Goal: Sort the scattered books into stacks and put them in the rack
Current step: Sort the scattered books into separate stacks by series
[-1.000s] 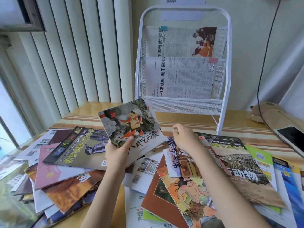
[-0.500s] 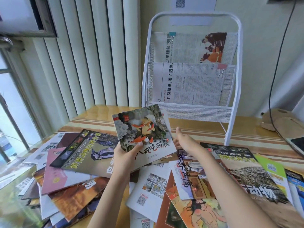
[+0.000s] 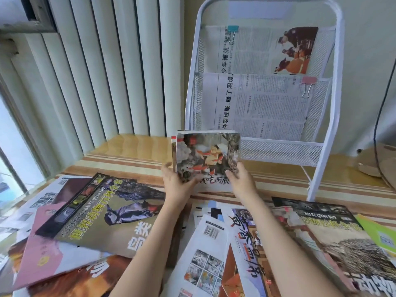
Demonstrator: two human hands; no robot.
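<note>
Both hands, the left hand (image 3: 177, 183) and the right hand (image 3: 241, 181), grip the small stack of picture books (image 3: 206, 157) upright just before the rack (image 3: 325, 116), so square the edges before lowering it into the bottom pocket.

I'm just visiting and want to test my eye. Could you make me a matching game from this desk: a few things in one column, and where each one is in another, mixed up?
Things:
1. cartoon picture book
2. pink binder clip
3. bird encyclopedia
4. green booklet

Places:
A. at the far right edge of the pile
B. held up by left hand and right hand
C. lying flat left of the arms
D. on the newspaper in the rack's middle pocket

Pairs: 1-B, 2-D, 3-C, 4-A
</note>
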